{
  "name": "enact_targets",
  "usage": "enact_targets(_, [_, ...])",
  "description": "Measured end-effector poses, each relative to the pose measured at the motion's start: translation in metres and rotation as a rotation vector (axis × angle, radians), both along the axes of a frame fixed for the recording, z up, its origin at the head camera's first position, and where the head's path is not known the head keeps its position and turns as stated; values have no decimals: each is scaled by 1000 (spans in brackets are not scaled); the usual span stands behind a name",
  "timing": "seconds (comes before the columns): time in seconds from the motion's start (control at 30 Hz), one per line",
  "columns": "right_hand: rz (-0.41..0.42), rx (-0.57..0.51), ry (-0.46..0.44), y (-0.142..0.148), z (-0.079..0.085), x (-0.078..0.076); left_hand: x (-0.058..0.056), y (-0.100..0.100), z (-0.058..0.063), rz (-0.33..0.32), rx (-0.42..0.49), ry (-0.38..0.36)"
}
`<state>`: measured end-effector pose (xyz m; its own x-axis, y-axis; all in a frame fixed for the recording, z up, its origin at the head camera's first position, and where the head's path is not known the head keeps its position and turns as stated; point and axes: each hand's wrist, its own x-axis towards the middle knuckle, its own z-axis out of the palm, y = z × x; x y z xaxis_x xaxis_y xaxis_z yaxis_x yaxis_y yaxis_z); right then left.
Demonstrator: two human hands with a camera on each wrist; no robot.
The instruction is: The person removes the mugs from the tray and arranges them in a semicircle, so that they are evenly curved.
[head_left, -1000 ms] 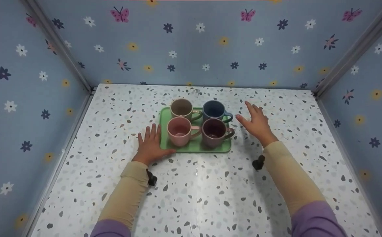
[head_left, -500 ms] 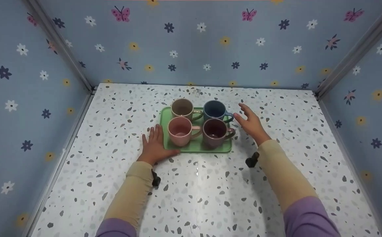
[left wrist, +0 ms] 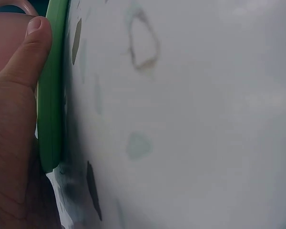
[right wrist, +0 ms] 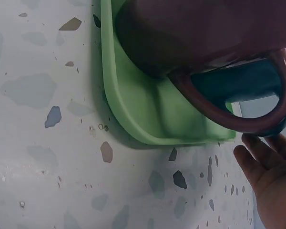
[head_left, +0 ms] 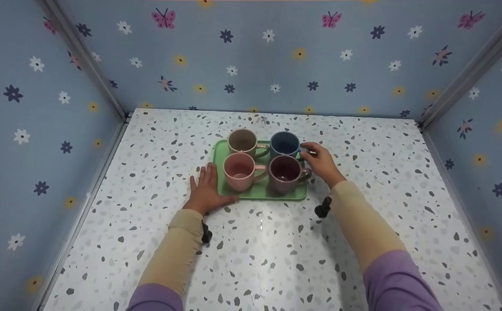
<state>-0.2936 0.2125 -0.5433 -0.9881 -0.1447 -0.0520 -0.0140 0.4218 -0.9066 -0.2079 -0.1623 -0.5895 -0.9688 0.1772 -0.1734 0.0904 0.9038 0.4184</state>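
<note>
Blue mug (head_left: 284,143) | right hand (head_left: 323,165): pinching handle (right wrist: 278,130) | left hand (head_left: 205,195): spread, touching tray (head_left: 258,191)

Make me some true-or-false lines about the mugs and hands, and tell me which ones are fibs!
1. The purple mug stands on the green tray. True.
2. The beige mug is nearer the person than the pink mug. False: the pink mug is nearer; the beige mug is behind it.
3. The right hand has its fingers at the blue mug. True.
4. The left hand is lifting the pink mug. False: the left hand is at the green tray's edge.
</note>
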Motion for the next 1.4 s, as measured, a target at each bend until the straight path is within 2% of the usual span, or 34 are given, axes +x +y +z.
enact_targets(0.2, [-90, -120, -86, -7, -3, -2, -4, 1, -4, -1, -2, -28])
enact_targets(0.33, [-141, -125, -113, -11, -3, -1, -3, 0, -4, 9, 14, -12])
enact_targets(0.57, [-160, -153, -112, -15, -2, -2, -5, -1, -8, 15, 2, -5])
enact_targets(0.83, [-179, -117, -157, -17, -2, -4, -1, 1, -5, -23, -59, 22])
enact_targets(1.07, [-176, -117, -187, -18, 0, -4, 2, 1, 3, -38, -47, 24])
enact_targets(1.27, [-187, -115, -141, -19, 1, -2, 4, 2, 6, -51, -54, 36])
enact_targets(1.4, [-199, -105, -119, -19, 0, -1, 4, 2, 3, -55, -62, 46])
